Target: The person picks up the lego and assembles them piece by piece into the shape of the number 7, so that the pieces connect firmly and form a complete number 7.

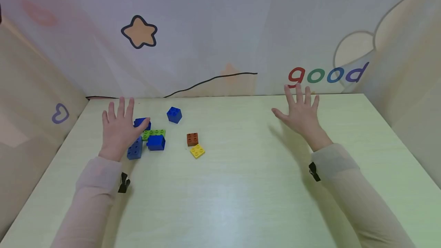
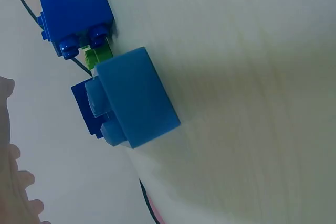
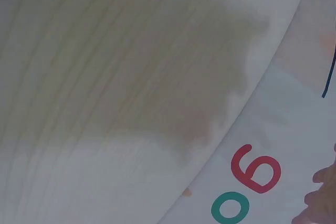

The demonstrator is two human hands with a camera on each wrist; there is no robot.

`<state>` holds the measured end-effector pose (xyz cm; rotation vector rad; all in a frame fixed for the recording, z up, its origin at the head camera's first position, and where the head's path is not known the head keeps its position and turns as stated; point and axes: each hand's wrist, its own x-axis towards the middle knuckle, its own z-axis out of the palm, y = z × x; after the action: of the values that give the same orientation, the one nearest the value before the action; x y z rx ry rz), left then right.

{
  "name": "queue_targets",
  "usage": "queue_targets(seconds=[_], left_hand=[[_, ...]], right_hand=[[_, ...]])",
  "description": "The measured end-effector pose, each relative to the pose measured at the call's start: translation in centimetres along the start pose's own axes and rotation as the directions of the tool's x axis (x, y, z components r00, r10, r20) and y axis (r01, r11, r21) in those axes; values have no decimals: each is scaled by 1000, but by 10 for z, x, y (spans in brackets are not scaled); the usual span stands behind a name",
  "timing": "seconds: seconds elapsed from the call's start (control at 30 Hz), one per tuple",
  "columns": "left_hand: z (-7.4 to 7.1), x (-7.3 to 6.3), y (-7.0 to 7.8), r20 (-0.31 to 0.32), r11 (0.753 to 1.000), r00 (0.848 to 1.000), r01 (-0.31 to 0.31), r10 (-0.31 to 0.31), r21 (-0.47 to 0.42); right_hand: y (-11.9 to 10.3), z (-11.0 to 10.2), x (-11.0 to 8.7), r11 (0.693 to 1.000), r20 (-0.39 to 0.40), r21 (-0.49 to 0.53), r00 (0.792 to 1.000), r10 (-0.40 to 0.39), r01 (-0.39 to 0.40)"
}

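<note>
In the head view my left hand (image 1: 118, 131) is spread above the left part of the table, holding nothing. Just right of it sit a dark blue brick (image 1: 156, 142), a lime green brick (image 1: 158, 132), a lighter blue brick (image 1: 134, 149) and another blue brick (image 1: 138, 121), partly hidden by the thumb. The left wrist view shows the lighter blue brick (image 2: 137, 98) close up, with the dark blue brick (image 2: 76, 3) beyond it. My right hand (image 1: 300, 115), fingers spread, hovers over the table's far right part; its shadow falls on the tabletop.
Farther right of the cluster stand a blue brick (image 1: 174, 115), a brown brick (image 1: 192, 139) and a yellow brick (image 1: 197, 151), the last two close together. The pale table (image 1: 234, 194) ends at a printed cloth backdrop (image 1: 213, 30), with cloth at both sides too.
</note>
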<state>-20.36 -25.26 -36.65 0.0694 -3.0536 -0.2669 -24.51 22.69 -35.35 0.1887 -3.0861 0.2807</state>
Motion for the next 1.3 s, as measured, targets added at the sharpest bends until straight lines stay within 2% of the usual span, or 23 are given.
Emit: queue_targets(seconds=[0.13, 0.33, 0.43, 0.53, 0.63, 0.77, 1.0, 1.1, 1.23, 1.3], left_hand=[[-1, 2, -1, -5, 999, 1000, -16, 16, -30], [-4, 3, -4, -23, 990, 999, -29, 27, -135], [-3, 4, -8, -5, 971, 1000, -21, 20, -239], [-1, 6, -15, 44, 934, 999, 15, 1, -357], [3, 6, -22, 92, 897, 996, 54, -15, -439], [7, 5, -30, 144, 859, 989, 101, -33, -502], [8, 6, -36, 257, 787, 965, 194, -48, -586], [8, 7, -37, 295, 769, 954, 227, -52, -598], [10, 9, -39, 330, 764, 943, 246, -45, -597], [12, 10, -38, 341, 759, 939, 254, -45, -599]], right_hand=[[-7, 2, 2, 1000, -7, 8, 1000, -21, 21], [-29, 7, 4, 996, -5, 48, 997, -73, 74], [-44, 11, 7, 990, -7, 88, 994, -107, 107], [-60, 15, 8, 978, -18, 145, 988, -152, 153], [-78, 18, 7, 951, -38, 223, 977, -211, 214], [-105, 24, 6, 908, -51, 314, 960, -274, 276], [-156, 32, 2, 832, 16, 479, 945, -328, 280], [-175, 38, 0, 784, 50, 562, 936, -349, 263], [-199, 45, -4, 722, 94, 651, 919, -383, 234], [-210, 48, -6, 702, 111, 676, 911, -397, 223]])
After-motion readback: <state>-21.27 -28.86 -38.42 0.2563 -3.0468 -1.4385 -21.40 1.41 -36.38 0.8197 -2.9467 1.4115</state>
